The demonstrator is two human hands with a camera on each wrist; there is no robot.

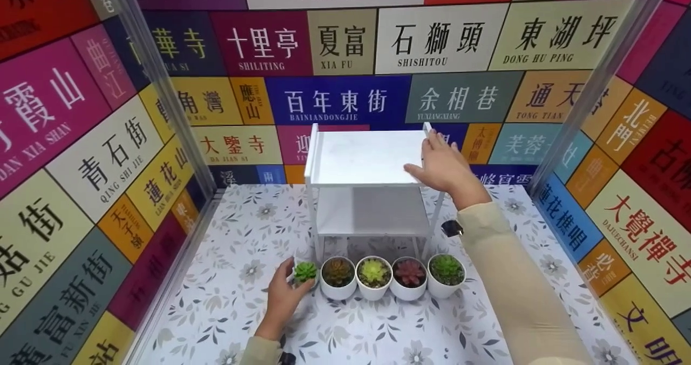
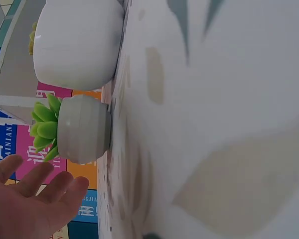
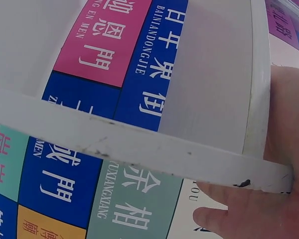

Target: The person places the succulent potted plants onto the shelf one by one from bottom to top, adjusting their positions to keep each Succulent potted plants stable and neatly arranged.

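A row of small potted succulents stands in front of a white two-tier shelf rack [image 1: 372, 157]. At the row's left end is the green succulent [image 1: 306, 272]; its ribbed pale pot [image 2: 83, 129] shows in the left wrist view. My left hand [image 1: 286, 295] is around its left side, fingers spread and thumb in front; the left wrist view shows the fingers [image 2: 37, 179] apart from the pot. My right hand [image 1: 445, 162] holds the rack's upper right corner, thumb over the top tier and fingers along the outer side of the rail [image 3: 189, 149].
Beside the green plant stand an orange-brown succulent [image 1: 338, 272], a yellow-green one [image 1: 374, 271], a dark red one [image 1: 409, 273] and another green one [image 1: 447, 268], each in a white pot. A flower-patterned cloth [image 1: 253, 230] covers the table. Walls of colourful sign panels [image 1: 337, 100] enclose it.
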